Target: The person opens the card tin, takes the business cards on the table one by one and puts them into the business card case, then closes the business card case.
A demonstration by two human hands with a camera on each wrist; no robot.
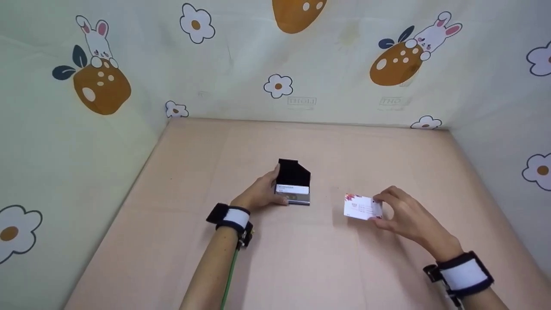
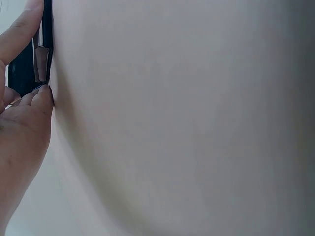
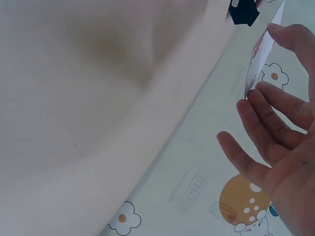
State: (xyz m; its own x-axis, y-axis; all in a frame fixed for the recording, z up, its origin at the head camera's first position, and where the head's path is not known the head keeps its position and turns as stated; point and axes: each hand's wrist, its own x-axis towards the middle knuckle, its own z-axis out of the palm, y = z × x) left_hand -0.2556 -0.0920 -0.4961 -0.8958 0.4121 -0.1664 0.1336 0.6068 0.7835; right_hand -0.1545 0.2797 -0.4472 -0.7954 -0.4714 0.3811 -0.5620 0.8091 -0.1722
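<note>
My left hand (image 1: 260, 193) grips a business card case (image 1: 294, 173) by its left side, over the middle of the table. The case's black flap is raised and points away from me; a white card edge shows above its silvery front. In the left wrist view, thumb and fingers hold the case (image 2: 42, 64) edge-on by its two ends. To the right, my right hand (image 1: 407, 217) pinches a white business card (image 1: 358, 207) with red floral corners by its right end. The right wrist view shows that card (image 3: 260, 54) nearly edge-on between thumb and fingertips, other fingers spread.
A pinkish tabletop (image 1: 193, 163) runs back to a pale wall cloth (image 1: 236, 99) printed with rabbits, brown fruit and flowers. The cloth also rises at the left and right sides. Both wrists wear dark straps; a green cable (image 1: 230, 275) runs along the left forearm.
</note>
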